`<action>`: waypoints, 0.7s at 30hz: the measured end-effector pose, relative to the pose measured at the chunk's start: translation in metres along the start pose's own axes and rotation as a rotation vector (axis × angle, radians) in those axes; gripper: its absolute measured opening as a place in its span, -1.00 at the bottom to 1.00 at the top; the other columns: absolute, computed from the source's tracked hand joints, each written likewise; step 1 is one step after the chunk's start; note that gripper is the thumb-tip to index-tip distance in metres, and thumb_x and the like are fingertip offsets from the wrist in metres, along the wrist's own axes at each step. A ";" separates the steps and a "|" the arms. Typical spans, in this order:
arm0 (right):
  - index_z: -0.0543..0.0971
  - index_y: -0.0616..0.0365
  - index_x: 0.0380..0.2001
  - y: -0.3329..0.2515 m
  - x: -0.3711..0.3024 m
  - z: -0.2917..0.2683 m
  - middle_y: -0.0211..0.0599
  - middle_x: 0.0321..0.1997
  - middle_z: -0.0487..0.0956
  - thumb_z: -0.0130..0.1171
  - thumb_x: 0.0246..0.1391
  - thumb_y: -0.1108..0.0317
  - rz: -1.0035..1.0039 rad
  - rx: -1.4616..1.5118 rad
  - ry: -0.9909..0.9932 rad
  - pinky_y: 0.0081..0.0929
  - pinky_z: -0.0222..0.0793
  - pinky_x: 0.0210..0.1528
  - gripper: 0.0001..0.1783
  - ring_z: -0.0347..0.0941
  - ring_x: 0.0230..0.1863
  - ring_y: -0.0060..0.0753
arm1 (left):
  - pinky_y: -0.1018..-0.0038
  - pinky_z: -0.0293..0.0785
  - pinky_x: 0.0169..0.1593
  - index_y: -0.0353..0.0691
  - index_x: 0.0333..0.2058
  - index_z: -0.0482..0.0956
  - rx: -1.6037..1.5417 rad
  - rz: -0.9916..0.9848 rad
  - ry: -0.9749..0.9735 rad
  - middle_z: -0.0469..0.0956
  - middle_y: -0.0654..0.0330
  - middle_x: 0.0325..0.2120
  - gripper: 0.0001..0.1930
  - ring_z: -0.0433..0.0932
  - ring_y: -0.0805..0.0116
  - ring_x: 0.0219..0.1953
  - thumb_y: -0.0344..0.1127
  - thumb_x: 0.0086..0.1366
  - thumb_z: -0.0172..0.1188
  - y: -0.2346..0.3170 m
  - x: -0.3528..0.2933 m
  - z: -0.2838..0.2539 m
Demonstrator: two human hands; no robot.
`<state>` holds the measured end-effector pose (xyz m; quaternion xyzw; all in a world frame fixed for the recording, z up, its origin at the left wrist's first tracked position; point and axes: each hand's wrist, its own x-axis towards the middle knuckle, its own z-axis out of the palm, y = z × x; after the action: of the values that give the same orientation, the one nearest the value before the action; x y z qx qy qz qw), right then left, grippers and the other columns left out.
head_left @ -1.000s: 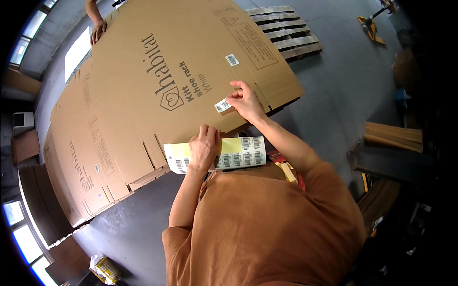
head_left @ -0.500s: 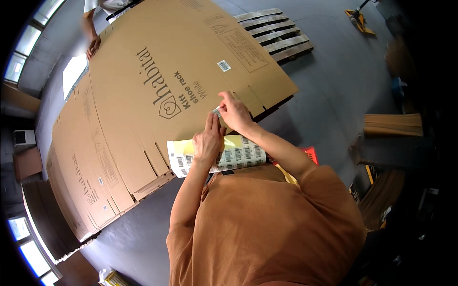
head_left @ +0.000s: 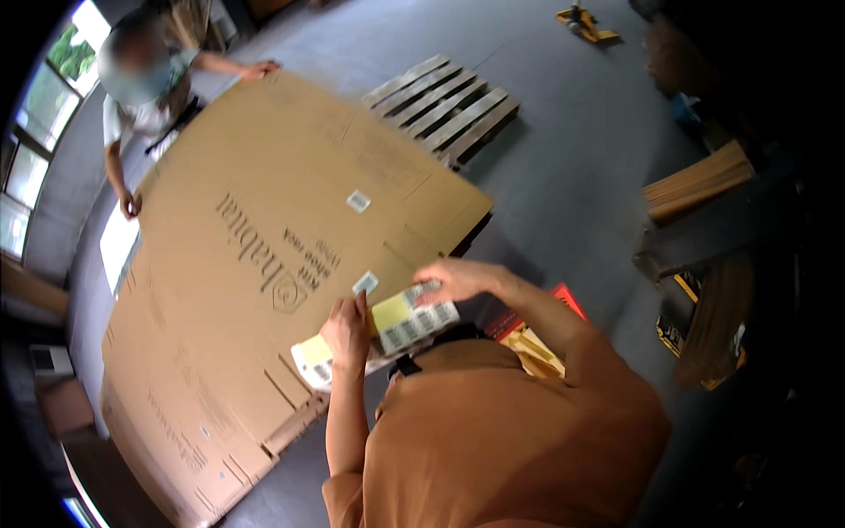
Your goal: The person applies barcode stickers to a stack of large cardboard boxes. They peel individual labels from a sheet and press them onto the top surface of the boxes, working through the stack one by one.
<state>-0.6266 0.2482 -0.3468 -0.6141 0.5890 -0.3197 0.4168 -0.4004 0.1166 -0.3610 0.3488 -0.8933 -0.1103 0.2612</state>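
Note:
A sheet of barcode labels (head_left: 409,333), white with bare yellow backing, lies along the near edge of a large flat cardboard carton (head_left: 290,150). My left hand (head_left: 346,333) is closed over its middle, fingertips together and pointing at the carton; the thumb's grip is partly hidden. At the sheet's right end, my right hand (head_left: 453,280) pinches its upper edge between thumb and fingers. Just beyond my left fingertips, a white label (head_left: 365,282) sits on the carton. Farther off, a second white label (head_left: 358,201) is on the same panel.
At the carton's far left side stands another person (head_left: 145,97), both hands on its edge. A wooden pallet (head_left: 444,106) rests on the floor beyond. Close by my right arm is a red crate (head_left: 566,302). Stacked cardboard strips (head_left: 700,180) lie at the right.
My right hand has left the carton's surface and come down to the label sheet. My left hand has drawn back from the stuck label. The view has shifted, showing more of the other person.

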 end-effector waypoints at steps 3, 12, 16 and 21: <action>0.55 0.31 -0.10 -0.025 -0.014 -0.014 -0.20 -0.25 0.63 0.33 0.05 0.26 0.145 0.187 0.076 -0.48 0.42 -0.13 -0.60 0.52 -0.21 -0.45 | 0.25 0.39 -0.55 -0.20 -0.63 0.45 0.034 -0.034 -0.038 0.49 0.12 -0.61 -0.62 0.49 0.06 -0.62 -0.14 0.30 0.21 0.011 0.014 -0.015; 0.60 0.24 -0.18 -0.017 -0.001 -0.022 -0.39 -0.47 0.61 0.30 0.05 0.33 0.123 0.282 0.349 -0.57 0.36 -0.41 -0.71 0.41 -0.49 -0.67 | 0.22 0.36 -0.39 -0.14 -0.47 0.41 -0.051 0.223 0.085 0.49 0.12 -0.61 -0.81 0.49 0.10 -0.53 -0.27 0.29 0.20 0.062 0.049 -0.011; 0.59 0.29 -0.21 -0.033 0.000 -0.037 -0.38 -0.34 0.63 0.27 0.06 0.51 0.106 0.124 0.302 -0.61 0.43 -0.26 -0.81 0.49 -0.33 -0.66 | 0.27 0.38 -0.44 -0.16 -0.51 0.36 -0.013 0.129 0.046 0.46 0.12 -0.64 -0.75 0.48 0.13 -0.58 -0.27 0.32 0.18 0.071 0.053 -0.001; 0.59 0.32 -0.22 -0.025 0.004 -0.046 -0.32 -0.32 0.63 0.29 0.04 0.50 -0.076 0.073 0.334 -0.59 0.45 -0.23 -0.79 0.50 -0.31 -0.61 | 0.29 0.37 -0.48 -0.17 -0.53 0.32 -0.022 0.186 0.090 0.41 0.13 -0.68 -0.72 0.46 0.14 -0.62 -0.27 0.33 0.18 0.077 0.061 -0.002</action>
<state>-0.6556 0.2369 -0.3042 -0.5587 0.6143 -0.4542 0.3227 -0.4809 0.1319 -0.3068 0.2662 -0.9079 -0.0795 0.3137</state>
